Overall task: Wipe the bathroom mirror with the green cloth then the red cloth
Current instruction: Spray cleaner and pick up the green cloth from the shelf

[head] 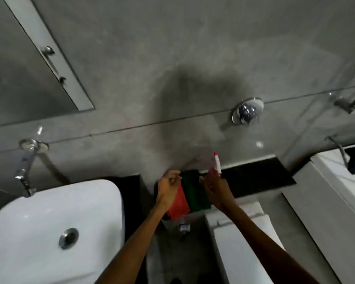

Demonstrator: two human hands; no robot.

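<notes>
Both arms stretched far ahead to the dark counter (254, 177) against the grey wall, between the white sink (49, 232) on the left and the toilet tank (244, 232) on the right. Green cloth (194, 191) laid flat there, long axis running near-to-far, directly between the two hands. Red cloth (177, 208) just left of it and touching or overlapping, its near end drooping over the counter's front edge.

Left hand (169, 186) curled over the far end of the red cloth, fingers bent as if pinching fabric; whether actually gripping, cannot tell. Right hand (213, 191) at the green cloth's right edge, closed around the base of a red-and-white spray bottle (216, 163) standing upright at the far right corner of the cloth. Probably the fetching step, wiping not yet begun.

Green cloth equally close to either hand, though the right is occupied by the bottle, so the left looks the freer one for lifting it. Mirror (29, 74) high up and far left, well apart from the cloths, above the wall-mounted tap (27, 167). Chrome wall valve (247, 110) further right. Nothing lying on top of the green cloth; only the bottle and the red cloth crowding its sides.
</notes>
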